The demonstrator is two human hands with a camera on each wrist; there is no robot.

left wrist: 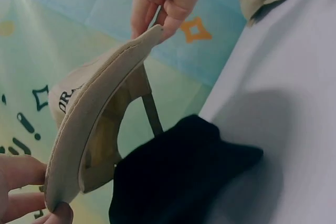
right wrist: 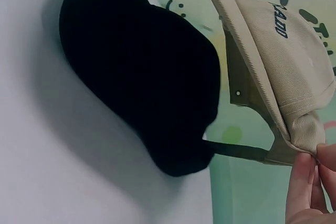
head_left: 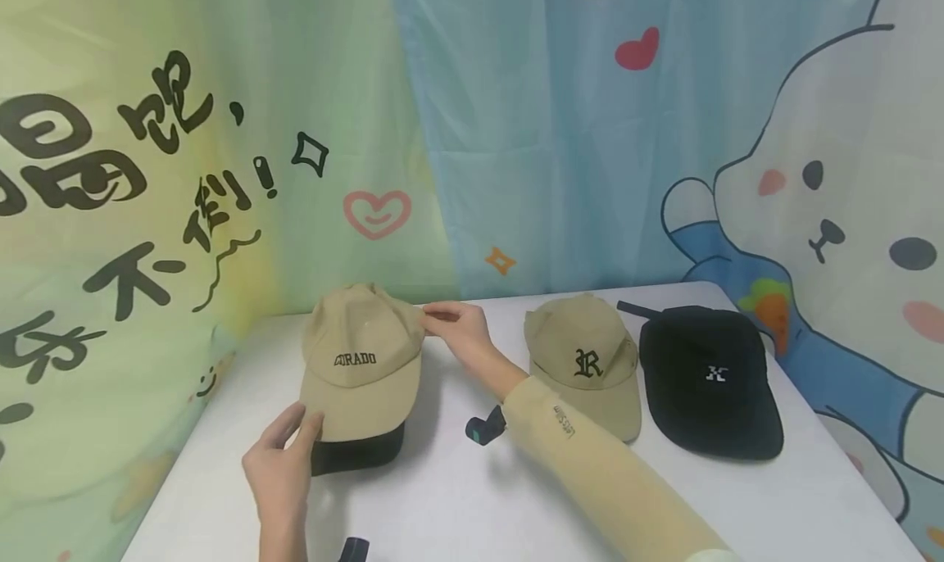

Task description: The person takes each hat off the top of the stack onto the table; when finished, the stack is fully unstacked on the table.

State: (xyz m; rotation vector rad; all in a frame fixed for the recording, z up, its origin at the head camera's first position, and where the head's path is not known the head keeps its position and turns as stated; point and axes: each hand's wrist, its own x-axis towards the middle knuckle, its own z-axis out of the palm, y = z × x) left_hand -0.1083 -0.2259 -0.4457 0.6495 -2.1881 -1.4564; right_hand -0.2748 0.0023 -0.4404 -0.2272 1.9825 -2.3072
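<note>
Both hands hold a beige baseball cap (head_left: 361,341) with dark lettering on its front, raised over a black cap (head_left: 359,454) that lies on the table. My left hand (head_left: 283,455) pinches the edge of the beige cap's brim, thumb on one side and fingers on the other in the left wrist view. My right hand (head_left: 460,328) pinches the cap's side edge near the back. In the right wrist view a gap shows between the beige cap (right wrist: 294,61) and the black cap (right wrist: 142,72) below. The beige cap's strap hangs toward the black cap's crown.
On the right of the white table (head_left: 457,505) lie a beige cap with an R (head_left: 586,349) and another black cap (head_left: 708,382) with a small white mark. A printed curtain (head_left: 501,136) hangs behind the table. A dark wrist device (head_left: 485,427) shows under the right forearm.
</note>
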